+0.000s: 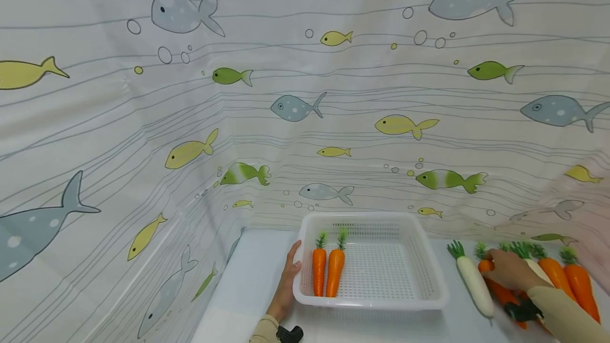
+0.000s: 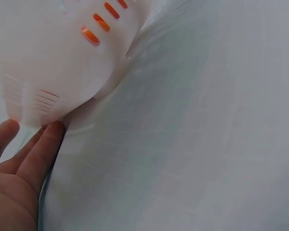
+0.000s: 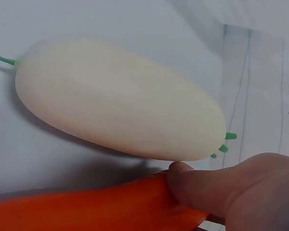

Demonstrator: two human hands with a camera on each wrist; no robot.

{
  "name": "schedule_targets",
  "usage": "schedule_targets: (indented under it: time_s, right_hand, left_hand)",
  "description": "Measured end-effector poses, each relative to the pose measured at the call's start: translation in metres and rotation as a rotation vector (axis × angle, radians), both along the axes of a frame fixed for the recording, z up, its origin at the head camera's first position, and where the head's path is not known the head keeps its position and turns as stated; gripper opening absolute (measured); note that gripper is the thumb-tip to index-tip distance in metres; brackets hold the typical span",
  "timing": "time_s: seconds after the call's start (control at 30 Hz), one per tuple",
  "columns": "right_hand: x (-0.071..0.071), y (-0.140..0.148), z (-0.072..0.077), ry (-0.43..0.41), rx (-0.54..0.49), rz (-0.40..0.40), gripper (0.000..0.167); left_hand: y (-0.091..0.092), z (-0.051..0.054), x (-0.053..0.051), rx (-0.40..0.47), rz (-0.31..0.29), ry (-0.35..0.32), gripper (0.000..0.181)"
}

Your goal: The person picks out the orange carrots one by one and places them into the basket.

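Observation:
A white plastic basket (image 1: pixel 371 304) stands on the table with two orange carrots (image 1: pixel 319 271) lying side by side at its left. My left hand (image 1: pixel 284 285) rests against the basket's left side, fingers extended; in the left wrist view, the fingertips of that hand (image 2: pixel 19 178) touch the basket wall (image 2: pixel 53 57). To the right, my right hand (image 1: pixel 512 270) grips a carrot (image 1: pixel 499 292) near its leafy top. The right wrist view shows the thumb of this hand (image 3: pixel 241 187) on the carrot (image 3: pixel 96 207), beside a white radish (image 3: pixel 120 98).
A white radish (image 1: pixel 475 286) lies between the basket and my right hand. Further right are another white radish, partly hidden by the hand, and orange carrots (image 1: pixel 580 287). A fish-patterned sheet (image 1: pixel 362 94) hangs behind and to the left of the white table (image 1: pixel 257 258).

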State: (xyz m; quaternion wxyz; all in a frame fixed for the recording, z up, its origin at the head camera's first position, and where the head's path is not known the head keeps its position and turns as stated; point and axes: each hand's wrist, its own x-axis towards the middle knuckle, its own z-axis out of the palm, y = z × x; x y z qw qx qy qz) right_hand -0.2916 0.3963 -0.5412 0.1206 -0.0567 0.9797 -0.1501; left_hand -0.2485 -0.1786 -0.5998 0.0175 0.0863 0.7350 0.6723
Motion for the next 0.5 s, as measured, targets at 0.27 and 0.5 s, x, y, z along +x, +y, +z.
schedule_targets:
  time_s: [0.27,0.5]
  right_hand:
    - [-0.0024,-0.0013,-0.0071,-0.036,-0.008,-0.027,0.059]
    - [-0.0046,-0.0053,-0.0063,-0.007,-0.004,-0.025,0.056]
  left_hand:
    - [-0.0022,-0.0047,0.0034,0.005,0.013,-0.002,0.06]
    - [-0.0031,-0.0027,0.0063,0.003,0.026,-0.005,0.06]
